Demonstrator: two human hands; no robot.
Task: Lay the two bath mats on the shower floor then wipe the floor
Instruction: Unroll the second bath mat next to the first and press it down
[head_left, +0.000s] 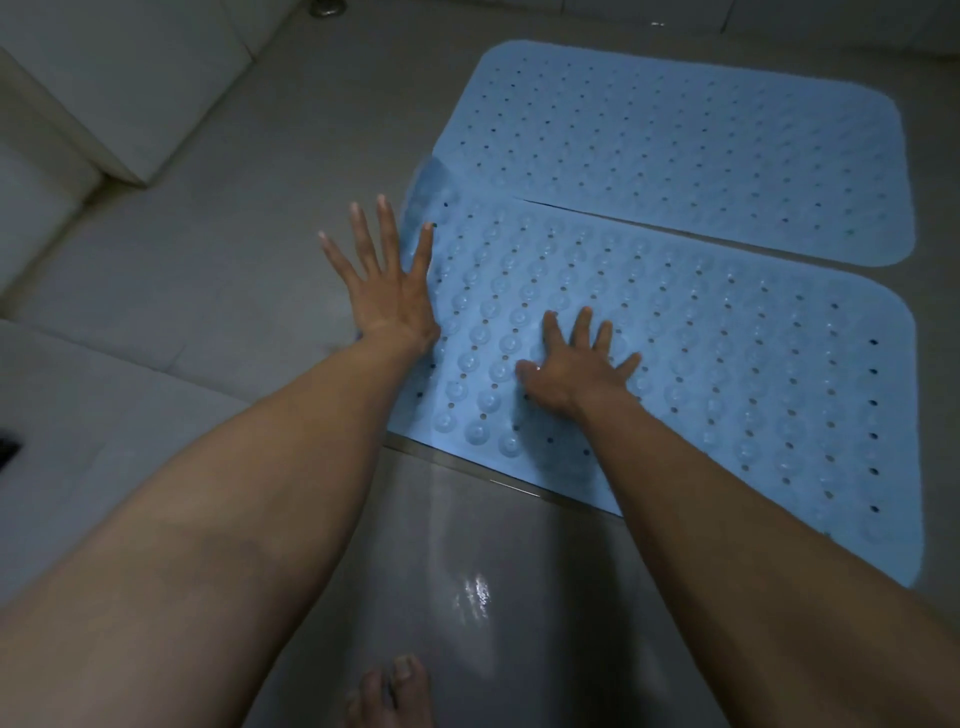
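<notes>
Blue rubber near mat (727, 374) lay flat beside the far mat (701, 156). Left hand (387, 291) and right hand (576, 369) pressed it, fingers spread wide, holding nothing.

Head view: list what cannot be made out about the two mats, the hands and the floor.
- Near mat: its near right corner runs under the right forearm; the floor beneath it is covered.
- Far mat: whether its left corner lies under or over the near mat is unclear in the dim light.
- Left hand and right hand: palms face down, hidden.
- Floor: cut off by every frame edge.
</notes>
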